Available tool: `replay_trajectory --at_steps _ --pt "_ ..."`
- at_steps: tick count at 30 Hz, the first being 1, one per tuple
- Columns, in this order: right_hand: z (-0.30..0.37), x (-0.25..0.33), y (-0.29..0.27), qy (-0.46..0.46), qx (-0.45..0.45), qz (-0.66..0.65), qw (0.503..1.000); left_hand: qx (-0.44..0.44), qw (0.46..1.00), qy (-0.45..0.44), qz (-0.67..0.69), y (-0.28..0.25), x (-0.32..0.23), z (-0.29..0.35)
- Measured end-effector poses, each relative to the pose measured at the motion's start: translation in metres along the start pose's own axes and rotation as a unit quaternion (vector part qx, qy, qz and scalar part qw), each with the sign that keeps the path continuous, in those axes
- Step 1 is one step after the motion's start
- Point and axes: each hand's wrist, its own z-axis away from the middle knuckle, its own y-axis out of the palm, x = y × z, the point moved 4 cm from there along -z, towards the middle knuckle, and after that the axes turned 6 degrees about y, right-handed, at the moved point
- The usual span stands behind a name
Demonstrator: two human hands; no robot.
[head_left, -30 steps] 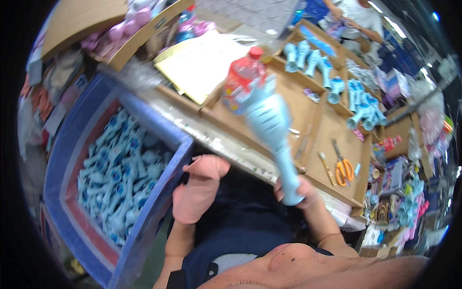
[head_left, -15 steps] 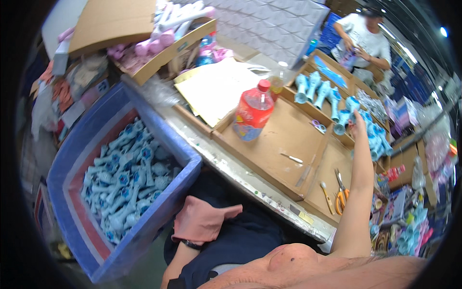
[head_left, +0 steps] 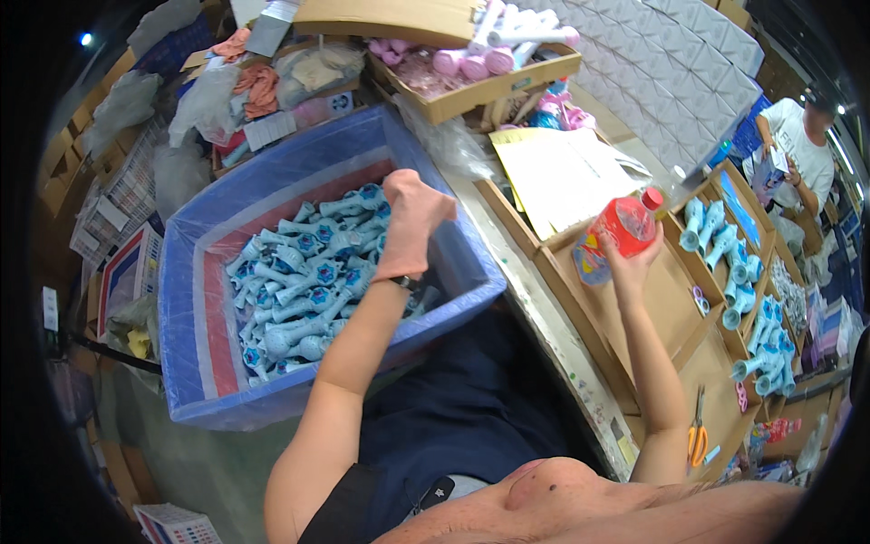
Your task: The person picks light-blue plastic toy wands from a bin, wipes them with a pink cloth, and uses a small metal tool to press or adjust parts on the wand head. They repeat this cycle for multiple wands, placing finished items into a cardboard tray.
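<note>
My left hand [head_left: 412, 227], in a salmon-pink glove, is over the right part of a blue-lined bin. Its fingers point down and are partly hidden, and I see nothing held in it. Below and beside it lie many light blue plastic pieces [head_left: 304, 281], flared at the ends with darker blue flower-like details. My bare right hand [head_left: 628, 263] is closed around a plastic bottle [head_left: 625, 225] with a red cap and red label. That bottle stands in a shallow cardboard tray [head_left: 662, 313] on the workbench, beside sheets of paper.
The bin [head_left: 195, 363] stands left of the workbench [head_left: 562, 354]. More light blue pieces [head_left: 770, 349] and orange-handled scissors [head_left: 697, 440] lie at the right. A carton of pink and white parts [head_left: 507, 91] sits at the back. A co-worker [head_left: 797, 150] is at the far right.
My view has turned left. My left hand has moved from my lap up over the bin. My right hand has left the light blue pieces and come to the bottle.
</note>
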Motion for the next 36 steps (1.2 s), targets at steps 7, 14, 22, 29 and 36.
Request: replay_trajectory --at_steps 7,14,22,29,36 --pt "-0.005 0.014 0.029 -0.054 0.053 0.108 0.991 -0.052 0.953 -0.001 0.299 0.087 -0.037 0.019" --pt "0.013 0.113 0.076 -0.394 0.212 0.357 0.82 -0.06 0.991 -0.053 0.108 0.099 -0.036 0.014" --pt "0.038 0.167 0.137 -0.566 0.234 0.355 0.706 -0.11 0.874 -0.102 0.462 0.098 -0.037 0.023" --pt "0.026 0.172 0.128 -0.57 0.19 0.433 0.672 0.086 0.966 -0.06 0.235 0.077 -0.031 0.017" --pt "0.031 0.135 0.08 -0.342 0.221 0.306 0.86 -0.009 0.945 -0.104 0.309 0.079 -0.029 0.019"
